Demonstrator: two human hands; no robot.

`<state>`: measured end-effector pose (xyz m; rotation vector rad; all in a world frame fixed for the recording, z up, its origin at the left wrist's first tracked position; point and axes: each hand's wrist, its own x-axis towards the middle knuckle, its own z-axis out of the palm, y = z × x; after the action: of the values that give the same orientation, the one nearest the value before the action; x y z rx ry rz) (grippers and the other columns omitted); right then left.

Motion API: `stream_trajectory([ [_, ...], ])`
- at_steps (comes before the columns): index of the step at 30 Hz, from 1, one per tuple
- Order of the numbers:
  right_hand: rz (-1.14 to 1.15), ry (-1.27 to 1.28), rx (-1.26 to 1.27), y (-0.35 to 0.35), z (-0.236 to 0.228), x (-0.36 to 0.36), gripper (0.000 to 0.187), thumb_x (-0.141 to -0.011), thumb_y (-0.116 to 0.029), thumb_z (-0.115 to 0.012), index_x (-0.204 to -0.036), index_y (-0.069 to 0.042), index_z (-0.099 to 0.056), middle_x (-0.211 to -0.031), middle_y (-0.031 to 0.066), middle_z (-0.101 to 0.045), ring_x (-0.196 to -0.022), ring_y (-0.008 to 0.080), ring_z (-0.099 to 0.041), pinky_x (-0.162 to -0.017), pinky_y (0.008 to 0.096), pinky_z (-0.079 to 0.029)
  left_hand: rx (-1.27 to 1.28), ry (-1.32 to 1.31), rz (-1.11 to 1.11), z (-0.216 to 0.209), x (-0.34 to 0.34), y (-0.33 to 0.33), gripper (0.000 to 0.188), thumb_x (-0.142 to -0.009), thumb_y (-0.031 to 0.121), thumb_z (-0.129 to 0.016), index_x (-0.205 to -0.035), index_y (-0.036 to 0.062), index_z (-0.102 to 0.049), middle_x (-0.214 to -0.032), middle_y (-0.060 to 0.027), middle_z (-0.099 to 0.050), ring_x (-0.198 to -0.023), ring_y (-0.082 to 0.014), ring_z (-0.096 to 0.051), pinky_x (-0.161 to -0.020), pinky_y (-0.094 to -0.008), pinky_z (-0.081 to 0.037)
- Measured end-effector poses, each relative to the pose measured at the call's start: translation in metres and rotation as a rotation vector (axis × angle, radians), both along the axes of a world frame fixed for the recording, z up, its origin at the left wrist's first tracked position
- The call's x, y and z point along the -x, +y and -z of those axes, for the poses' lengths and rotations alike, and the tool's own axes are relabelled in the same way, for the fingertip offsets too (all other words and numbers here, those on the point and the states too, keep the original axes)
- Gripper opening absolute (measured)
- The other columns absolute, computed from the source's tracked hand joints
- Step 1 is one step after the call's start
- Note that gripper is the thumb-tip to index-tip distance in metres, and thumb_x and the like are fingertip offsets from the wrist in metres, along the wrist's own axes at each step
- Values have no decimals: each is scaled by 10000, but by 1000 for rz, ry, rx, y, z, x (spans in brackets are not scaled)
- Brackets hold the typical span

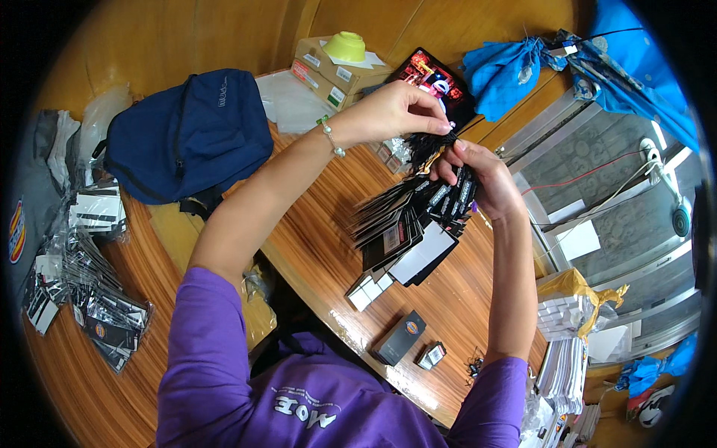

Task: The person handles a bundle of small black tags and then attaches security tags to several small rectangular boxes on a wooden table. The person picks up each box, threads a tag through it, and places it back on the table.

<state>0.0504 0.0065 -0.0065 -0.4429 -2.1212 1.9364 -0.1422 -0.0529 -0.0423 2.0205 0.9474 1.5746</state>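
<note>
A thick bunch of black hang tags (388, 231) hangs fanned out over the wooden table, with a white card face showing among them. Above the tags, their black strings (431, 143) gather into a tuft. My left hand (403, 112) pinches the string ends between thumb and fingers. My right hand (485, 175) grips the bunch just below, its thumb up against the strings and its fingers curled around them. Under the bunch lie small white cards (368, 291). Closer to me are a black box-shaped stack of cards (399, 338) and a small stack of tags (431, 355).
A dark blue backpack (194, 134) lies at the left, beside bagged tags (112, 321). At the back are a cardboard box (340, 75) with a green bowl (345, 47) on it and a lit screen (429, 78). Paper stacks (562, 373) stand right, near the window (627, 224).
</note>
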Motion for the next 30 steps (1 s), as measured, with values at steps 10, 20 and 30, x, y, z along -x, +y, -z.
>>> stream_trajectory([
  [10, -9, 23, -31, -8, 0, -4, 311, -922, -295, -423, -709, -69, -440, -625, 66, -504, -752, 211, -530, -714, 289, -412, 196, -116, 83, -17, 4, -5, 164, -852, 189, -593, -863, 26, -617, -774, 20, -583, -749, -44, -527, -711, -200, -424],
  [20, 47, 132, 19, -1, -13, -41, 299, -921, -256, -425, -677, -83, -422, -625, 69, -513, -744, 218, -532, -736, 299, -419, 362, -286, 14, -10, 10, -20, 336, -923, 344, -437, -1070, 48, -500, -1030, -39, -509, -979, -126, -484, -833, -277, -402],
  [30, 142, 36, 32, 7, 6, -52, 292, -915, -244, -451, -763, -13, -546, -675, 74, -556, -685, 186, -572, -696, 285, -464, 36, 358, 97, -18, -70, 2, 478, -829, 196, -581, -1250, 28, -428, -1164, -119, -517, -1055, -204, -515, -916, -322, -393],
])
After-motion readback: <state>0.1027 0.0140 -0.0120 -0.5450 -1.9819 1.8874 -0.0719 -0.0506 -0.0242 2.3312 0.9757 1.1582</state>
